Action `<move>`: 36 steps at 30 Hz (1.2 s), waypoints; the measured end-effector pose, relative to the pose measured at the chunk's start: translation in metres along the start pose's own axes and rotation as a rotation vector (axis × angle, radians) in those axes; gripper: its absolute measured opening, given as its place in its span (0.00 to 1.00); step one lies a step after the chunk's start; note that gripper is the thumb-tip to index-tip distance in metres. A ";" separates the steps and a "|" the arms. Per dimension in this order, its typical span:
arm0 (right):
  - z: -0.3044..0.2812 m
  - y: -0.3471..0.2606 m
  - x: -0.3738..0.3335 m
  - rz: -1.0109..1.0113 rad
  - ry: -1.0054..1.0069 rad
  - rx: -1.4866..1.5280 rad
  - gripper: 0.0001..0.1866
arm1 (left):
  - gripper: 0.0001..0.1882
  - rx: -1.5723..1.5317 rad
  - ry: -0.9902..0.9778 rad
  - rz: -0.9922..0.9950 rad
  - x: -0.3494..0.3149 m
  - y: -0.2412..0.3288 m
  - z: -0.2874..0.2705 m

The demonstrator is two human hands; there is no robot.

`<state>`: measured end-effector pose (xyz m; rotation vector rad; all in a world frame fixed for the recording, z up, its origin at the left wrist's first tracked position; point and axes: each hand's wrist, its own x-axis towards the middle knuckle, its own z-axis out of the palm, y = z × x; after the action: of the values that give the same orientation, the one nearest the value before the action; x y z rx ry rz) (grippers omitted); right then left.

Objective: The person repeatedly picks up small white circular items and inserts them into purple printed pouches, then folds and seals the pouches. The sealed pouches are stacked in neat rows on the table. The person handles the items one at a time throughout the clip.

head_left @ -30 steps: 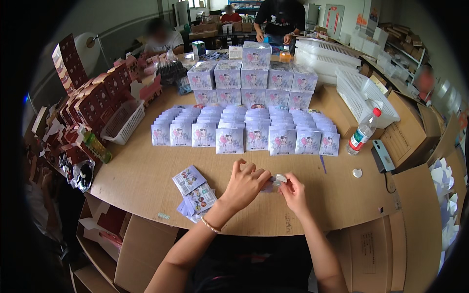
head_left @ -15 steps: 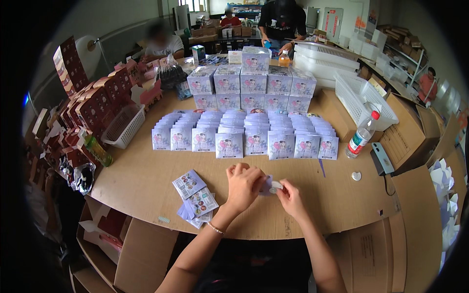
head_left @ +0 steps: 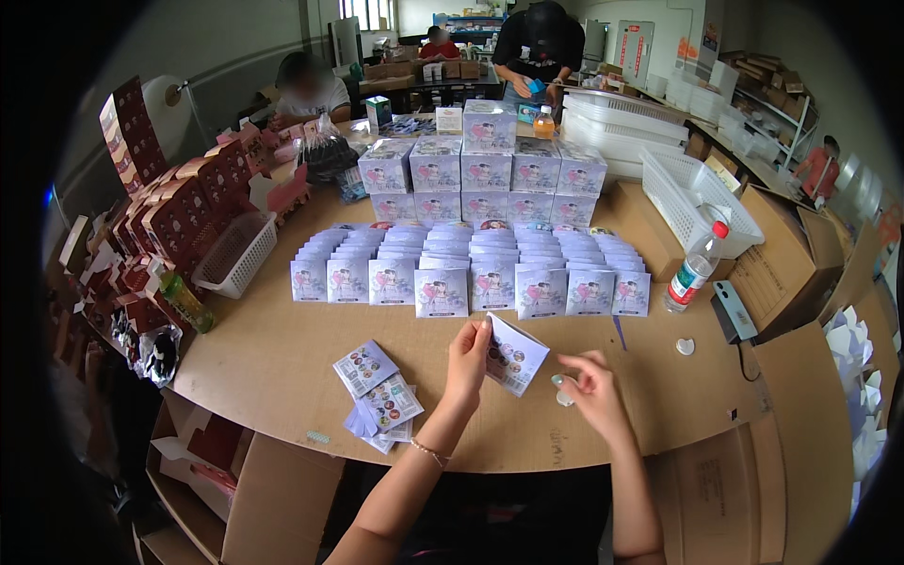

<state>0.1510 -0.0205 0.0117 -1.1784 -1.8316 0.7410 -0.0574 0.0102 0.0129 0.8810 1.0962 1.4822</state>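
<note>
My left hand [head_left: 466,363] pinches the edge of a lavender paper packet [head_left: 515,354], held tilted with its printed side of small round pictures showing. Just right of it, my right hand [head_left: 595,391] has its finger and thumb apart, with nothing seen between them. A small white disc [head_left: 565,398] shows beside the right thumb, partly hidden by the hand. Another white disc [head_left: 686,347] lies farther right on the table. Left of my left wrist is a loose pile of similar packets [head_left: 392,403]. Beyond my hands, lavender packets [head_left: 442,293] stand in several overlapping rows.
Behind the rows, lavender boxes [head_left: 487,172] are stacked. A red-capped bottle [head_left: 695,268], a phone-like device [head_left: 734,309] and a white basket [head_left: 704,202] stand right. Left are a green bottle [head_left: 185,299], a basket [head_left: 237,256] and dark red boxes [head_left: 193,202]. People work beyond.
The packet has turned and now shows its printed side in my left hand. My right hand has come away to the right and down; the white disc it pinched now shows beside its thumb.
</note>
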 end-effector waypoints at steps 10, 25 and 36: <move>0.016 -0.026 -0.012 -0.054 -0.186 0.231 0.25 | 0.57 0.322 -0.333 0.443 -0.017 -0.023 0.008; -0.032 -0.113 0.047 -0.472 -0.428 -0.553 0.10 | 0.45 0.499 -0.564 0.460 -0.032 -0.008 -0.005; -0.059 -0.113 0.056 -0.283 -0.606 -0.151 0.04 | 0.53 -0.339 -1.263 -0.276 -0.030 -0.007 -0.015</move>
<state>0.1395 -0.0102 0.1507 -0.8009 -2.5294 0.8658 -0.0634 -0.0214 0.0021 1.0887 0.0074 0.5877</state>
